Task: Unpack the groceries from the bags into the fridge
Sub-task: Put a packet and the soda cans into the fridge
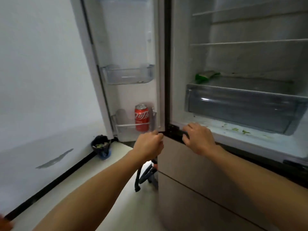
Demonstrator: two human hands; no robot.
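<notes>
Left hand [148, 144] fisted on dark straps [141, 174], right hand [198, 139] spread on fridge [191, 180] sill; prob. next: lift groceries in w/ care.

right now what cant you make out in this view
Head view only:
- Bag below the left hand: fist and fridge corner hide all but its dark straps.
- Green packet on the glass shelf: too blurred to identify.
- Black bin: contents too small.
- Right hand grip: fingertips hidden.

Can [141, 117] stood in lowest door bin [133, 125], packet [206, 75] laid above crisper drawer [241, 105], bucket [100, 146] set on floor [116, 164] left of fridge [191, 180]
</notes>
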